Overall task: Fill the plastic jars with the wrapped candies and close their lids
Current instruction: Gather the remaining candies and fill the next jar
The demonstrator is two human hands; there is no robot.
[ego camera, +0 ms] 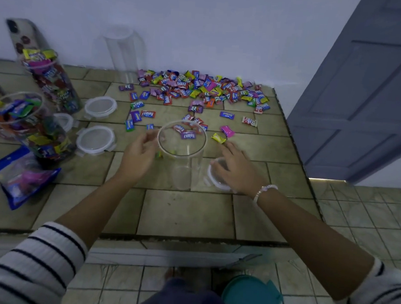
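A clear plastic jar (pixel 181 150) stands open at the middle of the tiled counter, with only a few candies at its bottom. My left hand (pixel 137 158) hovers beside the jar's left wall, fingers loosely curled, and I see nothing held in it. My right hand (pixel 235 169) lies flat over a round clear lid (pixel 216 184) to the jar's right. Its fingers stretch toward a yellow wrapped candy (pixel 218 138). A big pile of wrapped candies (pixel 198 88) lies by the back wall, with loose ones scattered toward the jar.
Three candy-filled jars without lids (pixel 51 81) (pixel 14 117) (pixel 52 140) stand at the left, with loose lids (pixel 100 105) (pixel 95 139) beside them. An empty jar (pixel 126 51) stands at the back. A blue candy bag (pixel 21 181) lies front left. The counter's edge runs along the right, by a door.
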